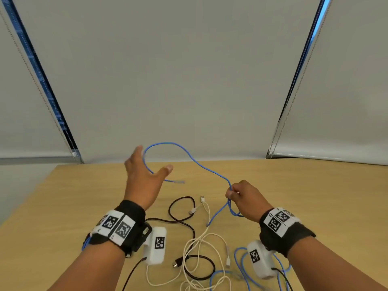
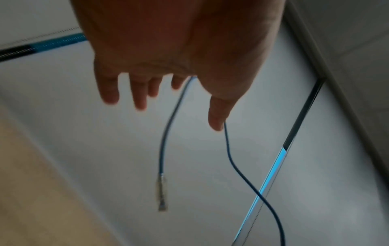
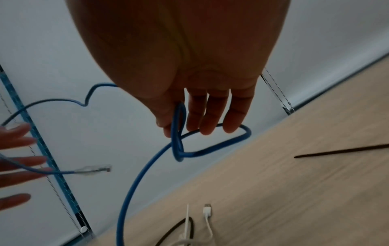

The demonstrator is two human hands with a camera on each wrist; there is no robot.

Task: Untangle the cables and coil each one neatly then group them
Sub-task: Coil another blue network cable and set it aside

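Loose cables (image 1: 195, 255): black and white, tangled on the surface (image 1: 84, 196).
Right hand (image 1: 246, 199): fingers pinching blue cable (image 1: 189, 156).
Left hand (image 1: 144, 175): fingers spread, cable seemingly draped across, ungripped.

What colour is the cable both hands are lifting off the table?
Blue. The blue cable arcs between the left hand and right hand, clearest in the head view.

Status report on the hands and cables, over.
Right hand pinches blue cable loops. Left hand open, cable draped over it. Black cable and white cable tangled on table.
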